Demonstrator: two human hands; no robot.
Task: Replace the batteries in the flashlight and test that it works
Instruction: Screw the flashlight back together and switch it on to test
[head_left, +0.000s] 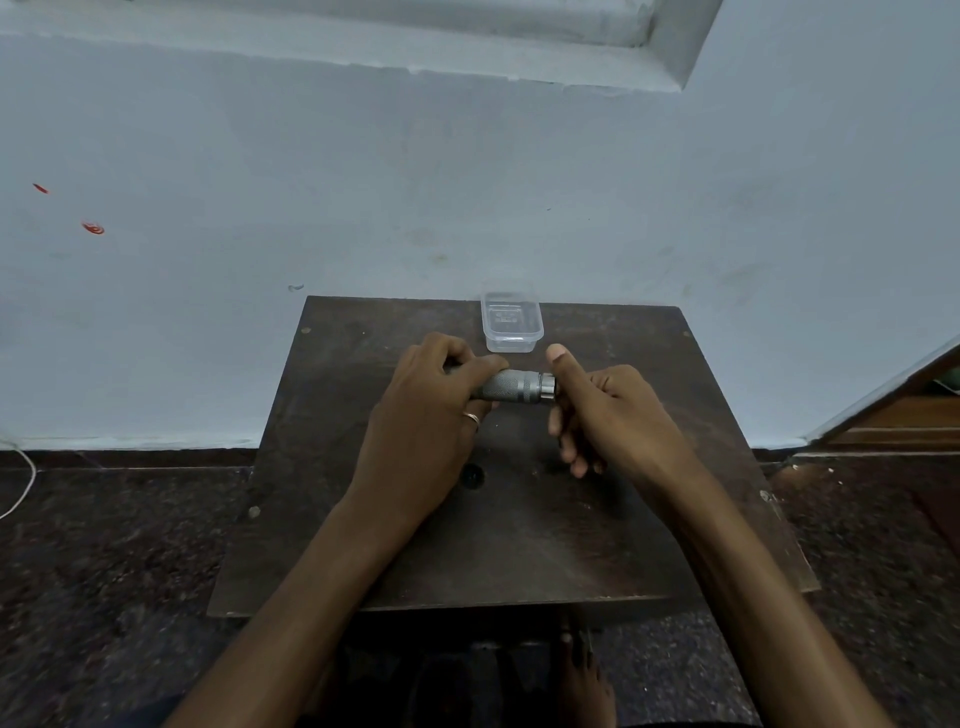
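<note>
Gripping the tail end of the flashlight (511, 387), the left hand (431, 410) has its fingers curled over the top of the barrel and its thumb tucked beneath, with a ring (471, 418) showing on one finger. The flashlight lies roughly level, raised a little above the counter (519, 545), its knurled grey body running from the left hand toward the right. Only the middle and head of it show; the tail is hidden inside the left fist.

The right hand (613, 410) sits at the head end, palm side turned toward the lens. Its thumb points up and away, just above the head, and its fingers hang loosely bent below it, wrapped around nothing. The head appears to meet the base of the thumb, though whether it actually touches cannot be told.

Both hands hover over the middle of the dark wooden counter. Just beyond them, near the far edge, stands a small clear plastic container (511, 325), apart from the flashlight. Behind the counter rises a pale blue wall (467, 182) with two small red marks (93, 227) far to the left. A dark speckled floor (104, 545) surrounds the counter, a white cord (21, 483) trails at the left edge, and a bare foot (584, 675) shows beneath the near edge.
</note>
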